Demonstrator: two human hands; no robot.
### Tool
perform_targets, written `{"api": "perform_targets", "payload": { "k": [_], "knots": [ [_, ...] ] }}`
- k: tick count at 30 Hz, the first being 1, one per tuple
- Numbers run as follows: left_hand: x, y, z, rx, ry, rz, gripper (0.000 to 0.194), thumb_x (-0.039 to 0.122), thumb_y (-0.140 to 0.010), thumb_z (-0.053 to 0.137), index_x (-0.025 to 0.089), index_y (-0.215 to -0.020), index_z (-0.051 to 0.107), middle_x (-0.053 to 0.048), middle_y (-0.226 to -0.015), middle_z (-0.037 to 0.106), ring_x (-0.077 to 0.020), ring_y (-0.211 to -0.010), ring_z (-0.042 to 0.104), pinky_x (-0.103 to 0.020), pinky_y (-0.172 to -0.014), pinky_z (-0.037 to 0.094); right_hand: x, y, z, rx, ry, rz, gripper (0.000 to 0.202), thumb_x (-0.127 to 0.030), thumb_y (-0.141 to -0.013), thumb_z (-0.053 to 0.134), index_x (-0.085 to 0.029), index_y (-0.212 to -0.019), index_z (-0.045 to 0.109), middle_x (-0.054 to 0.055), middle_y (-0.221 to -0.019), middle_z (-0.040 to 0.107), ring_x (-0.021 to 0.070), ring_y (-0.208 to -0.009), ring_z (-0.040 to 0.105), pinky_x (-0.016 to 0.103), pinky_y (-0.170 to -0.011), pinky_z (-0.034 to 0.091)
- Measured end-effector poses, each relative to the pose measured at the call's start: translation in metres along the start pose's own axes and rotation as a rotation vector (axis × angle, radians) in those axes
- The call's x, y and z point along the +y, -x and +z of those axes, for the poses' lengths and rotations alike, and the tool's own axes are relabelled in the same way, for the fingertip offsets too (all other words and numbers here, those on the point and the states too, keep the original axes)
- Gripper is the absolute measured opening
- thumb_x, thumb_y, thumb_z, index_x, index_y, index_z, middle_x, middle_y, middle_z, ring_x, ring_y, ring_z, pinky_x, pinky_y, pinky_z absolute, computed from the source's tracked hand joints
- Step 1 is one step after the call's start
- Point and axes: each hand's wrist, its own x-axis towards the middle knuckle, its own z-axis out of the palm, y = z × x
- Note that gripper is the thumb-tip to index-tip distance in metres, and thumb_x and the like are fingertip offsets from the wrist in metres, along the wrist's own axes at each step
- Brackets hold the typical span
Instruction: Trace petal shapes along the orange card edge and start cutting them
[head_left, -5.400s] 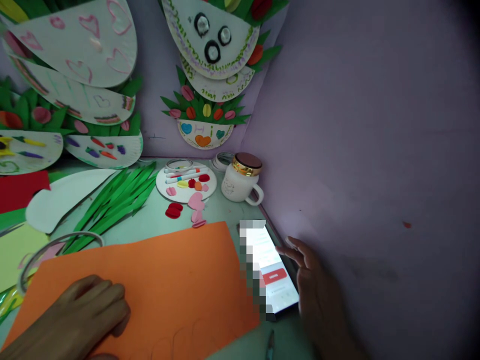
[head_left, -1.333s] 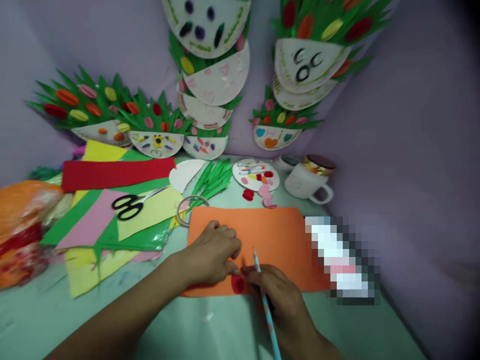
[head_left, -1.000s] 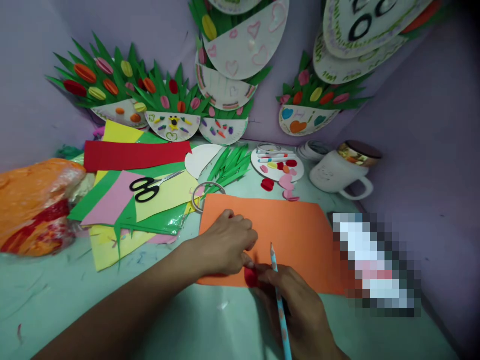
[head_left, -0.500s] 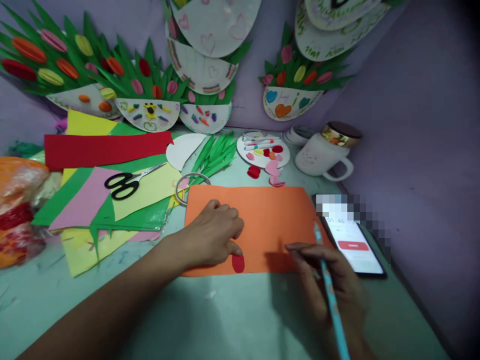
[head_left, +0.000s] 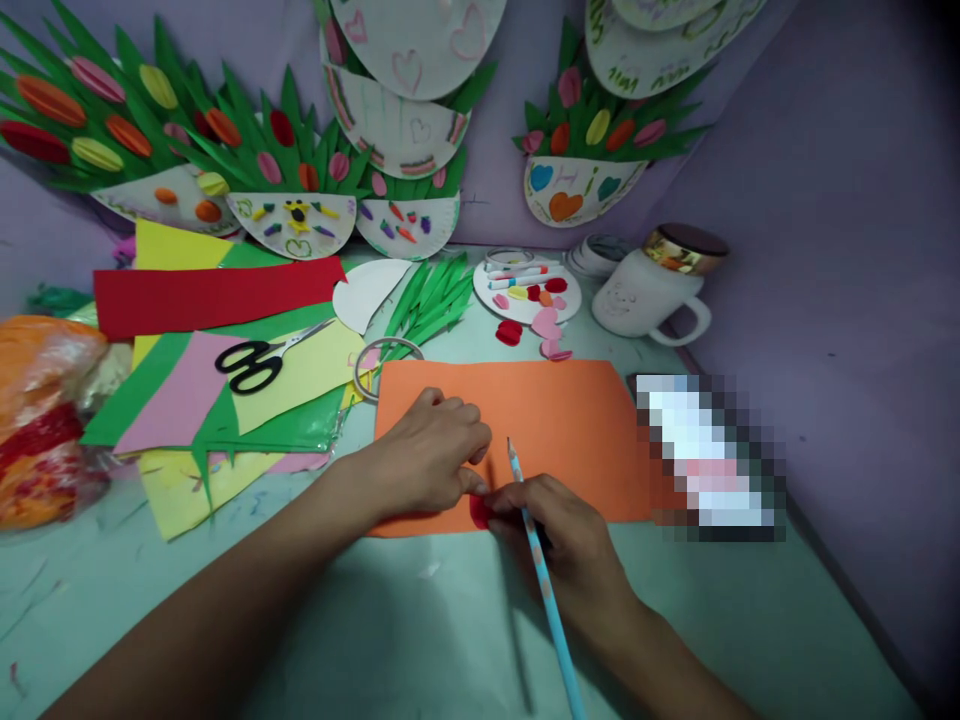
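Note:
An orange paper sheet (head_left: 570, 420) lies on the table in front of me. My left hand (head_left: 435, 455) rests on its left part, fingers curled, the thumb at a small red paper oval (head_left: 478, 512) near the sheet's lower edge. From the right, my right hand (head_left: 562, 530) reaches the same oval with thumb and forefinger. A light blue pencil (head_left: 546, 590) is held in that hand, its tip pointing up and away over the orange sheet. The fingers of my right hand partly cover the oval.
Black-handled scissors (head_left: 251, 366) lie on coloured papers at the left. Behind the sheet are green paper leaves (head_left: 431, 305), a tape ring (head_left: 360, 372) and a paper plate (head_left: 487, 300) with markers. A mug (head_left: 637, 300) and a blurred phone (head_left: 709, 450) are at the right.
My right hand has moved left, with the pencil, from the sheet's right side to the red oval. My left hand stays on the sheet. The view has shifted slightly.

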Motion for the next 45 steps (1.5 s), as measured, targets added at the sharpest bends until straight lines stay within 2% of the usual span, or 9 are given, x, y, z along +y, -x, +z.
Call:
{"api": "perform_targets", "payload": {
  "k": [13, 18, 20, 22, 25, 29, 35, 41, 45],
  "knots": [
    [-0.002, 0.002, -0.004, 0.002, 0.015, 0.023, 0.022, 0.033, -0.084, 0.062, 0.017, -0.072, 0.053, -0.002, -0.081, 0.053, -0.0183, -0.079, 0.048, -0.038, -0.082, 0.033, 0.001, -0.002, 0.001, 0.002, -0.005, -0.025, 0.015, -0.008, -0.085, 0.055, -0.021, -0.082, 0.062, 0.000, -0.070, 0.067, 0.0143, -0.065, 0.061, 0.025, -0.058, 0.048],
    [0.011, 0.033, -0.010, 0.056, -0.046, 0.020, 0.018, 0.008, -0.084, 0.043, 0.017, -0.079, 0.059, -0.005, -0.083, 0.057, -0.0199, -0.080, 0.048, -0.039, -0.081, 0.034, -0.001, -0.001, 0.000, 0.015, 0.010, -0.008, 0.014, -0.010, -0.086, 0.056, -0.021, -0.077, 0.059, -0.001, -0.067, 0.064, 0.0132, -0.062, 0.059, 0.023, -0.055, 0.045],
    [0.022, 0.050, -0.002, 0.098, -0.053, 0.058, 0.022, 0.005, -0.072, 0.049, 0.017, -0.085, 0.061, -0.007, -0.090, 0.060, -0.0213, -0.084, 0.049, -0.041, -0.084, 0.034, -0.002, -0.002, -0.001, 0.018, 0.011, -0.013, 0.015, -0.010, -0.086, 0.056, -0.021, -0.076, 0.058, -0.001, -0.066, 0.062, 0.0128, -0.061, 0.058, 0.023, -0.055, 0.044],
    [0.032, 0.064, 0.014, 0.127, -0.025, 0.072, 0.040, 0.011, -0.067, 0.056, 0.017, -0.107, 0.060, -0.009, -0.111, 0.062, -0.0232, -0.094, 0.051, -0.042, -0.089, 0.034, -0.002, -0.003, -0.002, 0.018, 0.012, -0.019, 0.015, -0.011, -0.086, 0.057, -0.022, -0.075, 0.057, -0.002, -0.064, 0.061, 0.0128, -0.060, 0.057, 0.022, -0.054, 0.044],
    [0.037, 0.074, 0.044, 0.187, -0.144, 0.053, 0.043, 0.024, -0.080, 0.057, 0.020, -0.123, 0.054, -0.007, -0.130, 0.058, -0.0251, -0.108, 0.052, -0.043, -0.092, 0.033, -0.002, -0.005, -0.002, 0.013, -0.004, -0.017, 0.015, -0.013, -0.086, 0.058, -0.021, -0.073, 0.058, -0.001, -0.063, 0.061, 0.0128, -0.060, 0.057, 0.022, -0.055, 0.044],
    [0.030, 0.076, 0.068, 0.288, -0.236, 0.081, 0.036, 0.029, -0.088, 0.056, 0.023, -0.123, 0.057, -0.003, -0.122, 0.065, -0.0216, -0.107, 0.056, -0.040, -0.092, 0.034, -0.003, -0.008, 0.001, 0.014, -0.050, -0.017, 0.013, -0.015, -0.086, 0.058, -0.021, -0.074, 0.060, -0.001, -0.065, 0.064, 0.0130, -0.061, 0.058, 0.022, -0.056, 0.045],
    [0.025, 0.080, 0.080, 0.433, -0.248, 0.063, 0.031, 0.029, -0.091, 0.050, 0.028, -0.119, 0.061, 0.001, -0.120, 0.067, -0.0197, -0.103, 0.058, -0.038, -0.095, 0.034, -0.003, -0.006, 0.003, 0.022, -0.079, 0.011, 0.014, -0.017, -0.087, 0.056, -0.021, -0.074, 0.060, 0.000, -0.065, 0.065, 0.0133, -0.062, 0.058, 0.022, -0.058, 0.045],
    [0.033, 0.083, 0.075, 0.405, -0.221, 0.086, 0.032, 0.024, -0.095, 0.041, 0.023, -0.120, 0.059, -0.001, -0.122, 0.066, -0.0204, -0.111, 0.054, -0.039, -0.103, 0.027, -0.004, -0.006, 0.003, 0.011, -0.074, 0.001, 0.009, -0.016, -0.086, 0.058, -0.022, -0.080, 0.063, 0.000, -0.070, 0.067, 0.0135, -0.066, 0.059, 0.022, -0.059, 0.046],
    [0.040, 0.081, 0.076, 0.389, -0.282, 0.045, 0.031, 0.032, -0.092, 0.049, 0.023, -0.119, 0.061, -0.003, -0.119, 0.067, -0.0221, -0.103, 0.055, -0.039, -0.098, 0.032, -0.004, -0.007, 0.000, 0.017, -0.053, -0.003, 0.014, -0.020, -0.088, 0.056, -0.022, -0.076, 0.062, 0.000, -0.064, 0.064, 0.0134, -0.061, 0.059, 0.022, -0.055, 0.047]
  ]
}}
